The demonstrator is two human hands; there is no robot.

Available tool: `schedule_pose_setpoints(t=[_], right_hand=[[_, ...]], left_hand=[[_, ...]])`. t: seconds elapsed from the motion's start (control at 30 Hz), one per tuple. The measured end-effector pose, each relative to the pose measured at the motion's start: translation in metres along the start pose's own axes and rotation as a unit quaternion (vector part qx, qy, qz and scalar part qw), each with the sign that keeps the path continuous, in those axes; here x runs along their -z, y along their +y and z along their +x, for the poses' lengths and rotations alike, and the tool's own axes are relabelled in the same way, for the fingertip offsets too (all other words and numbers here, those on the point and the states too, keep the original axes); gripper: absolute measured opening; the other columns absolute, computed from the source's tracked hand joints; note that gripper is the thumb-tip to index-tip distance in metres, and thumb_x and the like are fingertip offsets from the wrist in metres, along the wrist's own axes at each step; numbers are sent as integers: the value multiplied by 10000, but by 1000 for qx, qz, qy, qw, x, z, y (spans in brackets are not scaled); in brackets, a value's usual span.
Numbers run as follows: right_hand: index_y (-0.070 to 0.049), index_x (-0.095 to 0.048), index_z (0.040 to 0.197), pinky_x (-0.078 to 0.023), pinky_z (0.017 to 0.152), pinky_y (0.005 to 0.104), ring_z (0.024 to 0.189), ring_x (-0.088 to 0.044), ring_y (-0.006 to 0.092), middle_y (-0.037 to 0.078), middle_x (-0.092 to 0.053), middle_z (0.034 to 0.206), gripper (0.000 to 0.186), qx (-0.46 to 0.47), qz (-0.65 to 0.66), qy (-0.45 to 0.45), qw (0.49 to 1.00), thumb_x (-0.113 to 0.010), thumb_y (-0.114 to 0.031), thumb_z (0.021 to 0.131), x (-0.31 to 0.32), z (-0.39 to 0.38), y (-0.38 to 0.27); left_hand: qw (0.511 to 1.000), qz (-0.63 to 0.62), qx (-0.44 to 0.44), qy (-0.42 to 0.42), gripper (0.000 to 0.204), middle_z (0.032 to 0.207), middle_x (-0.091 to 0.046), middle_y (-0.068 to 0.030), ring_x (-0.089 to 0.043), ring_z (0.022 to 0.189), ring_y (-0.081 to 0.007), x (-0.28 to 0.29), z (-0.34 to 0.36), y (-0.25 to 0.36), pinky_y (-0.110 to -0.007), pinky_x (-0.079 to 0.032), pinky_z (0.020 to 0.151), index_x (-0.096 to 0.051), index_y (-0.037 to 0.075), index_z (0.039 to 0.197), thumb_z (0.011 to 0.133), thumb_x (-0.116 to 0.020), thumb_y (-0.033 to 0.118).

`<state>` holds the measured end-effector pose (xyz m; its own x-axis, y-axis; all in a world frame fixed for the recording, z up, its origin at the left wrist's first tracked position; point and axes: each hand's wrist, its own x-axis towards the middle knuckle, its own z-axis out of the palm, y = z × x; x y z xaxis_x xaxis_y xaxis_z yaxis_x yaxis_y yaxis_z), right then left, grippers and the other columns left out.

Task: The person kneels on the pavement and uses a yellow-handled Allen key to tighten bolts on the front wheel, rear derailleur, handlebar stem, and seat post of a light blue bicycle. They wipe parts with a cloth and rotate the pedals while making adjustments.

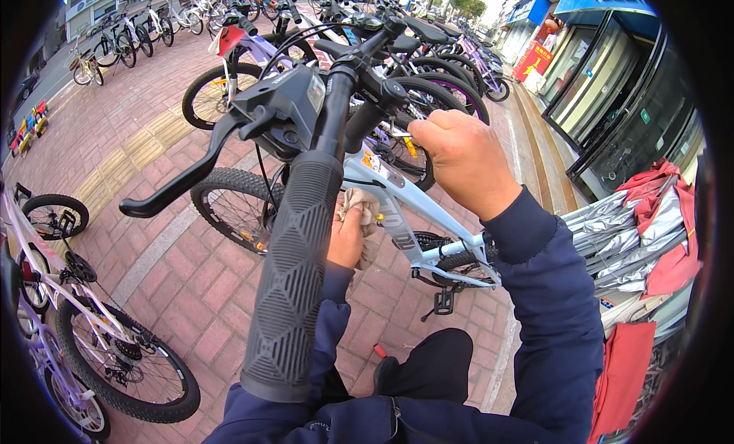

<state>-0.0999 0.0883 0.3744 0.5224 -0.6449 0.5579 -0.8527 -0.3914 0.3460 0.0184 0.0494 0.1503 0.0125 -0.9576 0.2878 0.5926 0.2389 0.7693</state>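
Note:
A light blue bicycle (447, 218) stands before me, its black handlebar grip (294, 283) and brake lever (180, 173) close to the camera. Past the grip, my left hand (346, 241) is closed on a beige rag (362, 202) beside the frame's down tube. The grip and handlebar hide part of that hand. My right hand (466, 157) is a closed fist above the top tube; whatever its fingers hold, if anything, is hidden. A black shifter housing (283, 104) sits on the handlebar. Below the frame a black pedal (443, 302) hangs over the paving.
Rows of parked bicycles (428, 69) fill the far side. More bicycles (115, 329) stand at my left. On the right lie folded red and silver canopies with metal poles (627, 238), near shop steps (535, 146). A small red object (380, 351) lies on the brick paving by my foot.

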Motion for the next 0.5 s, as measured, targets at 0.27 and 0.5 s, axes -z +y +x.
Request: schedule_pose_setpoints(t=[0.27,0.5], right_hand=[[-79,-639,810,-530,637,452,757,-689,311,116,-650,767,102,-44,-38,-79,995,-634,-170,855,4,9,-5],[-80,-555,748,-470,557,478,652,-627,371,127,-617,689,323,-114,-18,-54,992,-667,-323,930,-13,6,-17]], left_hand=[[997,-37,68,-26,143,885,-687,-41,-624,742,-78,1,-7,10,-241,-516,650,-667,-28,981,977,-572,80],[999,17,-8,-29,174,948,-707,-51,-638,792,-88,5,-7,2,-247,-533,686,-667,-40,1071,985,-560,67]])
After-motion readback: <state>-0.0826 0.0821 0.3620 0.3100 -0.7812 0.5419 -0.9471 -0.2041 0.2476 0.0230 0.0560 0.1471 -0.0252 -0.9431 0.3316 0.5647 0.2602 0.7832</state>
